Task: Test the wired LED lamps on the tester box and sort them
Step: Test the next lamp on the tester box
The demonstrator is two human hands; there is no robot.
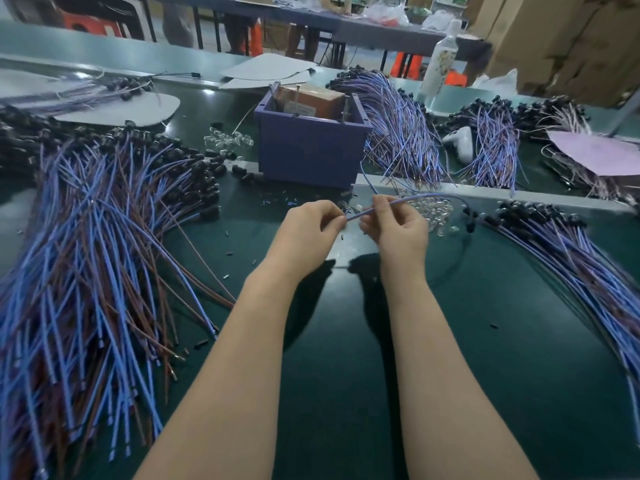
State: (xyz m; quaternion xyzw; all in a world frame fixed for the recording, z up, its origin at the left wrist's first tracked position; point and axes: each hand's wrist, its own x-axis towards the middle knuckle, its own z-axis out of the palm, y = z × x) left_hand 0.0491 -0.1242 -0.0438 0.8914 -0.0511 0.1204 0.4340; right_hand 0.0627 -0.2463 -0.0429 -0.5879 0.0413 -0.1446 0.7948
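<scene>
Blue wired lamp sits over the green table, just in front of the purple tester box. Left hand pinches the wire's end and right hand pinches it further along. Lamp piles lie on the left and the right.

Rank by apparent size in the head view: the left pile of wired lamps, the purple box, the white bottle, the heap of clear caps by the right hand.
1. left pile of wired lamps
2. purple box
3. white bottle and heap of clear caps look alike; the bottle stands farther away, so unranked.
</scene>
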